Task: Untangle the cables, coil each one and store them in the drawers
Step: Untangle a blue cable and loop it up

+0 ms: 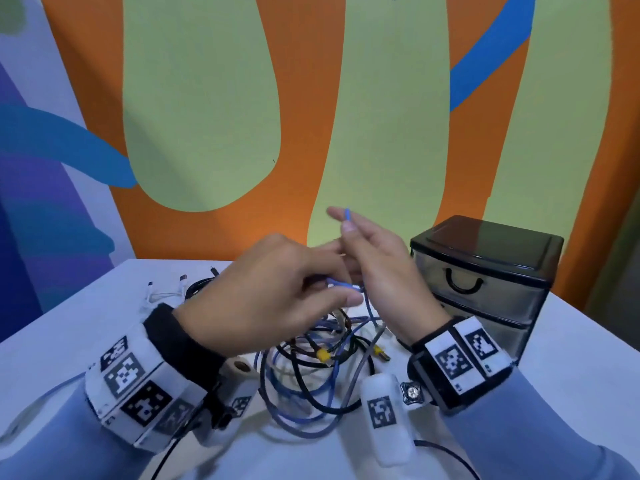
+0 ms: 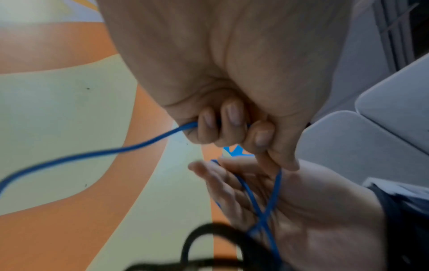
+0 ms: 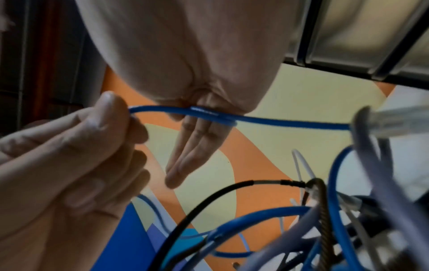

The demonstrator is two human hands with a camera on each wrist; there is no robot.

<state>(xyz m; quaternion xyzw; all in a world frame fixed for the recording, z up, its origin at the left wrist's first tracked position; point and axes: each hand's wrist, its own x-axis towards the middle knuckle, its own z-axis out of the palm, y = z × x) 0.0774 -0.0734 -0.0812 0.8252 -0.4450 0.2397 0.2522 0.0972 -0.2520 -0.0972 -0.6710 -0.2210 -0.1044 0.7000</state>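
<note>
- Above the middle of the table [image 1: 69, 327], you hold the blue cable [image 1: 347, 215] between your two hands, lifted clear of the tangle [image 1: 311, 368] that lies on the table just below them.
- Your left hand [image 1: 273, 292] grips the blue cable with curled fingers [image 2: 232, 117]; a strand leaves the fist and sags away in a soft arc.
- Your right hand [image 1: 377, 265] pinches a loop of the same cable between thumb and forefinger, its other fingers [image 3: 185, 157] straight, with two strands crossing over the palm.
- Expect the cable to be light and limp: it droops wherever unsupported, so it probably will not hold a coil unless you keep the turns pinched.
- Its smooth jacket looks likely to slide through a loose grip; take it close to the loop, not far down the slack.
- The lower run still dives into the tangle among black, grey and braided leads, so a hard pull may tighten a knot. Feed it out gently.
- Connectors such as the yellow plug [image 1: 322, 355] may snag; guide them through by the body.
- To the right stands the drawer unit [image 1: 485, 271], its drawers closed.
</note>
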